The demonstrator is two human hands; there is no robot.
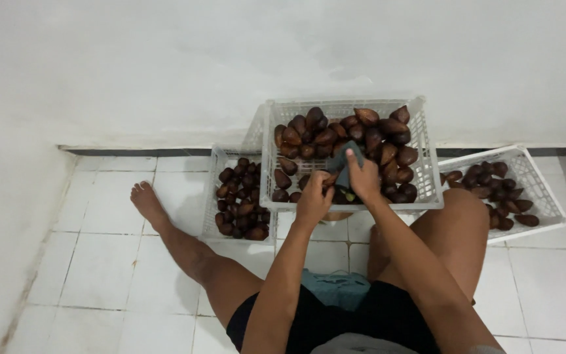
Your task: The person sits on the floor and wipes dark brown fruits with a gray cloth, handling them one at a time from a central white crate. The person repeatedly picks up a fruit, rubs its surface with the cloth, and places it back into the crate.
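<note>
Here, a person sits on a white tiled floor (106, 262) facing a white wall (283, 59), one leg stretched out to the left and the other knee raised. Both hands meet over the near edge of the middle crate (427, 177), a white plastic crate heaped with dark brown, scaly, pointed fruits (355, 131). The left hand (314, 200) has its fingers curled around one brown fruit (328, 178) just above the crate's front rim. The right hand (363, 177) has its fingers closed on a dark grey cloth (348, 160), which is pressed against that same fruit. To the left, a lower crate (212, 190) holds smaller, rounder brown fruits (240, 203); to the right, a tilted third crate (538, 183) holds a further small pile of fruits (492, 190).
</note>
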